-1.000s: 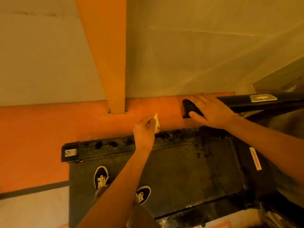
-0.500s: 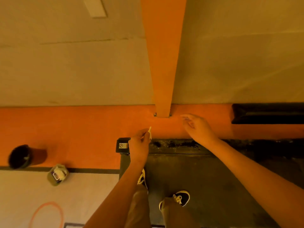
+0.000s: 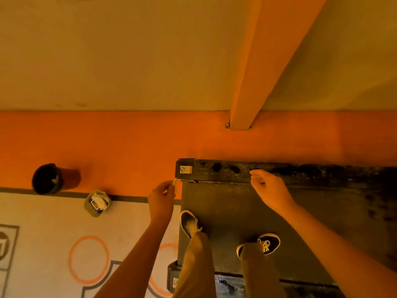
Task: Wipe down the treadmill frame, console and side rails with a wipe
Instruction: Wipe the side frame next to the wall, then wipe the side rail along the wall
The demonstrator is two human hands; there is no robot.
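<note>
**Wipe at the treadmill's corner**

Your left hand [image 3: 162, 198] pinches a small wipe [image 3: 175, 186] just beside the treadmill [image 3: 236, 203] corner. Your right hand [image 3: 271, 190], loosely curled and empty, hovers over the grimy side rail [image 3: 311, 173]. A wipes tub [image 3: 97, 203] stands on the floor [image 3: 53, 244] nearby.

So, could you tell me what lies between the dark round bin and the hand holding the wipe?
In the head view, an open round tub of wipes stands there, nearer the dark round bin.
</note>
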